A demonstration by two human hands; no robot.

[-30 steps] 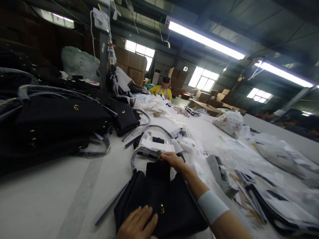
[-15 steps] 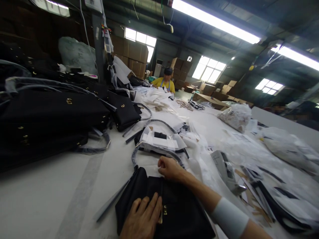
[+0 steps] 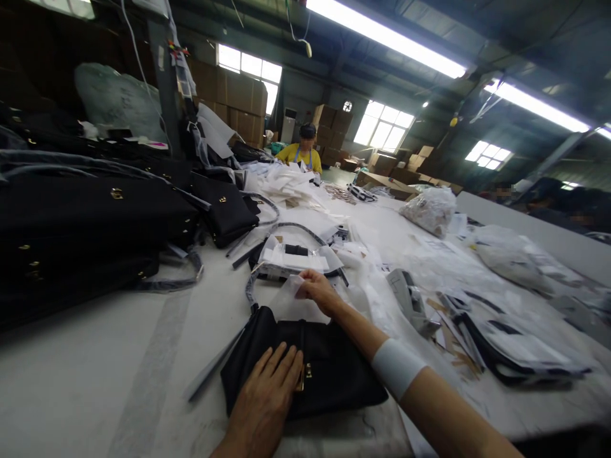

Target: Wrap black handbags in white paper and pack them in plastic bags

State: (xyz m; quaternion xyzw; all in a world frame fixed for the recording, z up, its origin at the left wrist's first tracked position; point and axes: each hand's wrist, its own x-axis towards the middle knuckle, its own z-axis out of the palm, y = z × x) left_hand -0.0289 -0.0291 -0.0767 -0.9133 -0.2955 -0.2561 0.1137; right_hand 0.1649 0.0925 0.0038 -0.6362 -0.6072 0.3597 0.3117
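Observation:
A black handbag [image 3: 341,375] lies on the white table in front of me, its gold clasp [image 3: 308,370] facing up. My left hand [image 3: 267,391] rests flat on the bag's front, left of the clasp, fingers stretched out. Beyond the bag's top edge, my right hand [image 3: 319,291] pinches a thin translucent sheet [image 3: 289,300] between thumb and fingers. The sheet stands up behind the bag; its lower edge is hidden. A plastic-wrapped handle [image 3: 250,289] rises at the bag's far left, and a grey strap [image 3: 214,366] sticks out to the left.
Black handbags [image 3: 95,216] are piled at left. Ahead lies another bag with white wrapping [image 3: 291,259]. A grey tape dispenser [image 3: 405,296], a wrapped bag [image 3: 520,350] and clear plastic bags [image 3: 506,254] are at right. A person in yellow [image 3: 300,156] sits at the far end.
My right hand has lifted away from the bag's top edge, and the translucent sheet now shows in its fingers. My left hand stays on the bag. The view has shifted to the right.

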